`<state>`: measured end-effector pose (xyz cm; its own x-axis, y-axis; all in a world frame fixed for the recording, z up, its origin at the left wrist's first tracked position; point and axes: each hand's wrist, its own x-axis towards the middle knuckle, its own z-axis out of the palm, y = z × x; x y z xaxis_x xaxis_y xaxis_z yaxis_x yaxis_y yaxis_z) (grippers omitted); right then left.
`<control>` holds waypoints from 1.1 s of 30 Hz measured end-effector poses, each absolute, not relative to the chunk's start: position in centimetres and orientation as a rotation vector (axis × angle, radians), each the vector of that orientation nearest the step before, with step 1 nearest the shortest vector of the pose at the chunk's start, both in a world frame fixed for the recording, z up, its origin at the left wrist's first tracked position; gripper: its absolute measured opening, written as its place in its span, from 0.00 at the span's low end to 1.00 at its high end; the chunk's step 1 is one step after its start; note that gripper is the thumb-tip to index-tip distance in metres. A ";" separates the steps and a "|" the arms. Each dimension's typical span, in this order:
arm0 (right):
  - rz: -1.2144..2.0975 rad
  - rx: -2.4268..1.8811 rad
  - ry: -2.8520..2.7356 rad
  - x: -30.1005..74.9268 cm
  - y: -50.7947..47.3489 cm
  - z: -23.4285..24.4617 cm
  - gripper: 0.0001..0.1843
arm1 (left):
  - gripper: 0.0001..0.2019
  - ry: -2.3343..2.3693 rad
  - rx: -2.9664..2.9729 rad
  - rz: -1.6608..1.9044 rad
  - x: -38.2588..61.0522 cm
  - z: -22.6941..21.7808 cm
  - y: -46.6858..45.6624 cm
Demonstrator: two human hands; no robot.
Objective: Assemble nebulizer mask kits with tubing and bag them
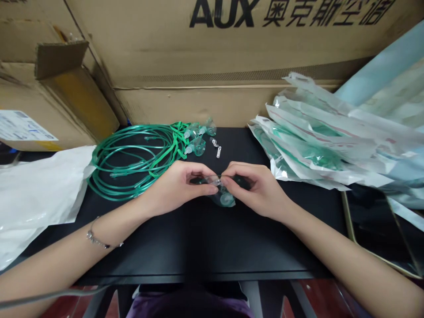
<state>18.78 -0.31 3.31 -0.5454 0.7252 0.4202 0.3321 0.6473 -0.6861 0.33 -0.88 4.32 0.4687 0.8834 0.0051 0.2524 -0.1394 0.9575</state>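
Over the black table, my left hand (195,185) and my right hand (248,185) meet at a clear green oxygen mask (227,199). Thumb and fingers of both hands pinch its upper edge, close together; the fingers hide part of it. Just beyond my hands lie two small metal strips (219,152), apart from the fingers. Behind my left hand, coiled green tubing (109,170) lies with green elastic straps (164,159) and several more clear masks (199,145).
Packaged masks in clear-and-white pouches (331,137) are piled at the right. A phone (377,225) lies near the right edge. White packaging (46,190) is at the left, below an open cardboard box (66,97). A large carton (215,57) stands behind the table (159,251).
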 end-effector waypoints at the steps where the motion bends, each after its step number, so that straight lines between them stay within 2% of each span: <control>1: 0.719 -0.818 -2.153 18.8 -0.3 3.3 0.07 | 0.05 1.005 1.641 0.745 0.3 4.3 -0.9; 9: 0.782 -0.841 -2.145 18.5 -0.4 3.4 0.07 | 0.05 1.050 1.663 0.766 0.2 4.1 -1.1; 19: 1.046 -0.817 -2.038 18.5 -0.6 3.8 0.08 | 0.02 0.968 1.551 0.760 0.4 4.4 -1.3; 29: 1.101 -0.839 -1.978 18.7 -0.2 3.7 0.10 | 0.05 0.934 1.247 0.818 0.9 3.9 -1.6; 33: 1.074 -0.827 -1.912 18.7 -0.4 3.9 0.10 | 0.11 0.873 1.232 0.883 0.6 4.0 -1.0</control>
<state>18.74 -0.44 3.90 -0.4866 0.8170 0.3093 0.1608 0.4318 -0.8875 0.57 -1.01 4.01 0.4067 0.9107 -0.0727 -0.0831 0.1162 0.9897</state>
